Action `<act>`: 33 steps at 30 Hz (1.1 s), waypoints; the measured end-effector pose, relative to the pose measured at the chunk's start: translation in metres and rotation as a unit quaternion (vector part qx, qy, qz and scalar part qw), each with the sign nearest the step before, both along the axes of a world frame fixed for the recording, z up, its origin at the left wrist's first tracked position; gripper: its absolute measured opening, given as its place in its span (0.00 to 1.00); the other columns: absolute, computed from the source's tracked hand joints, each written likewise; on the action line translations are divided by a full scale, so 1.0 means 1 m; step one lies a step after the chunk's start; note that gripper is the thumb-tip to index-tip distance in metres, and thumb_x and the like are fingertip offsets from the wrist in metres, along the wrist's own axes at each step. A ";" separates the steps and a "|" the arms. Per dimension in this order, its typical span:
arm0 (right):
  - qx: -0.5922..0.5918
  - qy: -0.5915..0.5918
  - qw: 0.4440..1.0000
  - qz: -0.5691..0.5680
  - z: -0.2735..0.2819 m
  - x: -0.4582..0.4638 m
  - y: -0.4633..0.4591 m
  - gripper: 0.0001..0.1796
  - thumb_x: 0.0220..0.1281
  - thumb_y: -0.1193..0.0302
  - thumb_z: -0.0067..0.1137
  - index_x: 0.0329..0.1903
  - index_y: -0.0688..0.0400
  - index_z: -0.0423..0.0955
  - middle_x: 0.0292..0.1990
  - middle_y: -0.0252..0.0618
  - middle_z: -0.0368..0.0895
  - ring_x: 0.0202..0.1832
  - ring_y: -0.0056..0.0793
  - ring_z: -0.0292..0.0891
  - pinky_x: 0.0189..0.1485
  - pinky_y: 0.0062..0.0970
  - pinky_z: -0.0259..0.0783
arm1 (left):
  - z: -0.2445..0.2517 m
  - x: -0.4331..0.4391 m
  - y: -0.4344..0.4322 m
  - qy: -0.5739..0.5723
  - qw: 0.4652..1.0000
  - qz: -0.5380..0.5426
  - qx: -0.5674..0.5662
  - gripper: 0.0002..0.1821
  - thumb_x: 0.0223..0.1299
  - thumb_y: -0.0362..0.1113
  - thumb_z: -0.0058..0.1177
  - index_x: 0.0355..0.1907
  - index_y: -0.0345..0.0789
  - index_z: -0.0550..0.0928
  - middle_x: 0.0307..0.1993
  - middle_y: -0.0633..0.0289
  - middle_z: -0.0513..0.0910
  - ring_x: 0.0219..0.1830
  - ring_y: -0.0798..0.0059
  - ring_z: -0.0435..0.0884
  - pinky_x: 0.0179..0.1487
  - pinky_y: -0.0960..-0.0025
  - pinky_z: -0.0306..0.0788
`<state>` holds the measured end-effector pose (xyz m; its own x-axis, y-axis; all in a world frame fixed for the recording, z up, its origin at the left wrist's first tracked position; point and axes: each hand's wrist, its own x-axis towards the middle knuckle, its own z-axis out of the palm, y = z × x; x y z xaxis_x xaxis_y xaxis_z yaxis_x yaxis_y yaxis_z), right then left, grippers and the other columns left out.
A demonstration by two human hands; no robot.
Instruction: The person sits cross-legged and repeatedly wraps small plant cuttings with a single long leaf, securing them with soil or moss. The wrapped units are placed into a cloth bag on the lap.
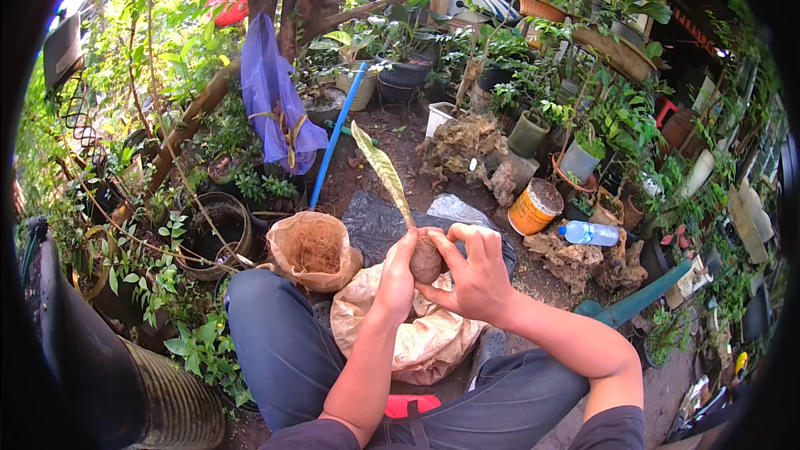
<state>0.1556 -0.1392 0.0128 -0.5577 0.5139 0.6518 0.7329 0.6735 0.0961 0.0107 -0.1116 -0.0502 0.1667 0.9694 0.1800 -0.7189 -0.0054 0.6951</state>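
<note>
Between my two hands is a rounded brown root ball [427, 260], with one long mottled leaf [382, 165] standing up from it and leaning left. My left hand [398, 272] grips the ball's left side and the leaf's base. On the other side, the fingers of my right hand [470, 265] curl around the ball, thumb below and fingertips near its top. Directly beneath sits a woven sack [431, 353] with its top rolled down; my hands hide much of its opening. Left of it stands a smaller sack [340, 278] filled with brown fibre [309, 250].
Black plastic sheeting [369, 222] lies beyond the sacks. A blue pole [339, 134] leans near a blue-purple net [269, 94]. To the right are an orange bucket [531, 212], a water bottle [589, 233] and gnarled driftwood [562, 256]. Several potted plants [406, 72] line the back.
</note>
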 end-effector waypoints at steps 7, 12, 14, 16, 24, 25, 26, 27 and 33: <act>-0.047 -0.033 0.997 0.056 -0.001 0.002 0.007 0.42 0.48 0.57 0.78 0.64 0.63 0.74 0.60 0.44 0.71 0.61 0.46 0.67 0.63 0.44 0.63 | -0.005 -0.009 0.004 0.060 0.997 -0.017 0.036 0.25 0.85 0.47 0.33 0.57 0.28 0.79 0.50 0.56 0.84 0.50 0.74 0.84 0.54 0.69 0.78; -0.169 0.070 0.982 0.046 -0.010 -0.005 0.008 0.44 0.47 0.63 0.79 0.67 0.62 0.69 0.62 0.46 0.69 0.64 0.49 0.63 0.65 0.45 0.61 | -0.008 -0.010 0.009 0.095 0.994 -0.011 0.057 0.27 0.85 0.48 0.34 0.63 0.25 0.75 0.53 0.55 0.83 0.55 0.72 0.83 0.61 0.68 0.76; -0.179 0.095 0.979 0.034 -0.017 -0.006 0.007 0.45 0.47 0.62 0.80 0.68 0.62 0.69 0.62 0.47 0.68 0.64 0.50 0.62 0.66 0.46 0.61 | -0.013 -0.010 0.010 0.123 0.990 0.013 0.067 0.29 0.85 0.49 0.35 0.67 0.24 0.73 0.55 0.54 0.83 0.58 0.72 0.81 0.65 0.67 0.73; -0.176 0.101 0.979 -0.002 -0.021 -0.004 0.007 0.47 0.47 0.59 0.82 0.69 0.61 0.69 0.61 0.49 0.68 0.63 0.51 0.63 0.67 0.46 0.62 | -0.006 -0.010 0.005 0.142 0.987 0.032 0.069 0.31 0.85 0.50 0.37 0.71 0.24 0.70 0.57 0.53 0.83 0.61 0.71 0.80 0.69 0.66 0.70; -0.237 0.098 0.966 0.039 -0.021 0.003 0.012 0.48 0.52 0.50 0.79 0.72 0.56 0.70 0.59 0.47 0.63 0.61 0.46 0.59 0.68 0.44 0.61 | -0.013 -0.031 0.017 -0.027 0.996 -0.076 0.033 0.32 0.85 0.52 0.32 0.75 0.28 0.66 0.68 0.47 0.77 0.69 0.61 0.77 0.73 0.56 0.68; -0.242 0.099 0.964 0.043 -0.020 0.001 0.011 0.47 0.53 0.49 0.79 0.72 0.55 0.70 0.57 0.46 0.63 0.61 0.45 0.58 0.68 0.44 0.61 | -0.017 -0.029 0.018 -0.069 0.994 -0.087 0.013 0.32 0.85 0.53 0.32 0.75 0.28 0.66 0.67 0.47 0.77 0.69 0.61 0.77 0.74 0.56 0.68; -0.252 0.125 0.959 0.041 -0.025 -0.001 0.013 0.46 0.53 0.48 0.78 0.71 0.56 0.71 0.57 0.47 0.63 0.60 0.46 0.58 0.68 0.45 0.60 | -0.020 -0.019 0.017 -0.060 0.995 -0.077 0.011 0.33 0.84 0.55 0.31 0.75 0.31 0.66 0.69 0.48 0.75 0.70 0.59 0.76 0.73 0.51 0.68; -0.263 0.149 0.953 0.036 -0.033 -0.002 0.014 0.45 0.54 0.48 0.77 0.70 0.56 0.73 0.56 0.47 0.63 0.59 0.46 0.58 0.68 0.46 0.59 | -0.020 -0.013 0.016 -0.102 0.988 -0.118 -0.005 0.33 0.84 0.56 0.30 0.76 0.32 0.66 0.70 0.49 0.75 0.70 0.59 0.75 0.73 0.50 0.69; -0.235 0.085 0.968 -0.017 -0.031 0.006 0.014 0.48 0.51 0.50 0.79 0.72 0.56 0.71 0.55 0.47 0.62 0.58 0.46 0.58 0.65 0.45 0.61 | -0.022 -0.009 0.015 -0.139 0.972 -0.185 -0.026 0.33 0.85 0.57 0.24 0.75 0.36 0.68 0.69 0.52 0.76 0.70 0.58 0.75 0.70 0.48 0.71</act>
<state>0.1618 -0.1250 -0.0186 -0.4400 0.7926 0.4221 0.7344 0.5881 -0.3388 0.0019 -0.0970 -0.0720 0.4577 0.8612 0.2211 -0.8256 0.3194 0.4653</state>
